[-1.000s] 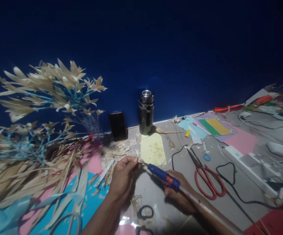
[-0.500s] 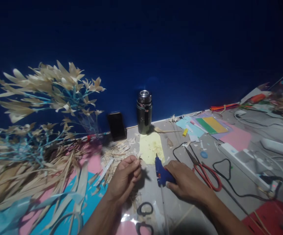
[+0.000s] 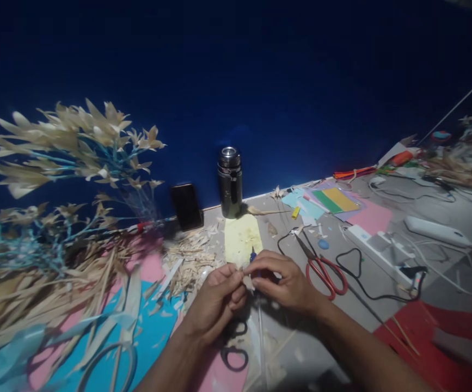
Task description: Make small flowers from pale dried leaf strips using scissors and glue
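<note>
My left hand (image 3: 216,299) is closed in a pinch on a small pale piece of dried husk (image 3: 247,281), shaped like a petal. From the other side, the thumb and forefinger of my right hand (image 3: 288,280) close on the same piece. Behind my right hand lies a blue glue gun (image 3: 253,255), mostly hidden, its tip pointing at a stained yellow sheet (image 3: 241,231). A clear glue stick (image 3: 261,332) runs back from it. Black-handled scissors (image 3: 234,359) lie below my left hand, partly covered. Red-handled scissors (image 3: 329,276) rest right of my right hand.
At the left stand dried husk flowers (image 3: 97,144) on blue stems, above husk strips (image 3: 89,283). A phone (image 3: 187,207) and a steel flask (image 3: 230,188) stand against the blue wall. A white power strip (image 3: 382,258) with cords lies right, near red sheets (image 3: 419,337).
My right hand has let go of the glue gun, which now lies on the surface, and has moved left to the husk piece in my left hand. The view has shifted slightly right.
</note>
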The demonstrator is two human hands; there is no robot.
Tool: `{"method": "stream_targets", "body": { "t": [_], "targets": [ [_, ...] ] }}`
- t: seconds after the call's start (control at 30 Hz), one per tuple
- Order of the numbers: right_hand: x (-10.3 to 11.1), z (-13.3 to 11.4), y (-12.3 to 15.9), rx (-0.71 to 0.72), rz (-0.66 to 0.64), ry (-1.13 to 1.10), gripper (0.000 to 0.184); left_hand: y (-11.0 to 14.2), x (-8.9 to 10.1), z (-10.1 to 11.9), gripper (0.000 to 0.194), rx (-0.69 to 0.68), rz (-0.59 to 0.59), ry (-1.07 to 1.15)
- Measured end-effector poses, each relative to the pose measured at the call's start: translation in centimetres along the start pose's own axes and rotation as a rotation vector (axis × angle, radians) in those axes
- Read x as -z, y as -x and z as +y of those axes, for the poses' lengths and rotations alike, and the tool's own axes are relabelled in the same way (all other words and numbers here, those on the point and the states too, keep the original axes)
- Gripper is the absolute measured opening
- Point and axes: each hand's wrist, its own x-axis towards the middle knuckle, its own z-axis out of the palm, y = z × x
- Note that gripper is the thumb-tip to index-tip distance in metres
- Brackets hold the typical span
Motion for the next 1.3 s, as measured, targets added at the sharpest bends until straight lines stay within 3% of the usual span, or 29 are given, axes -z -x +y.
{"method": "stream_targets", "body": {
  "t": [0.2,0.33,0.47,0.67,0.87,1.1,1.3],
  "targets": [
    [-0.1,-0.1,0.6,-0.045,-0.001,-0.065,0.011,0.6,-0.4,-0.3,0.033,-0.012,0.027,-0.071],
    [0.2,-1.3,1.0,-0.077,0.063,-0.064,0.015,1.0,-0.5,-0.2,0.03,-0.079,0.122,-0.183],
    [1.2,-2.4,1.1,-0.098,0.016,0.208,0.014,1.4,-0.1,0.0,0.03,-0.085,0.238,-0.253],
    [1.7,-2.9,-0.1,0.049,-0.207,0.586,0.014,1.4,0.0,-0.4,0.028,-0.127,0.355,-0.229],
    [1.3,-4.0,-1.2,0.053,-0.387,0.833,0.01,1.4,-0.4,-0.3,0.024,-0.13,0.4,-0.189],
    [1.2,-3.3,-1.4,0.011,-0.307,0.711,0.009,1.3,-0.3,0.0,0.017,-0.054,0.384,-0.129],
    [1.5,-3.7,-2.0,0.001,-0.336,0.792,0.01,1.4,0.0,0.2,0.008,0.051,0.326,-0.066]
  ]
}}
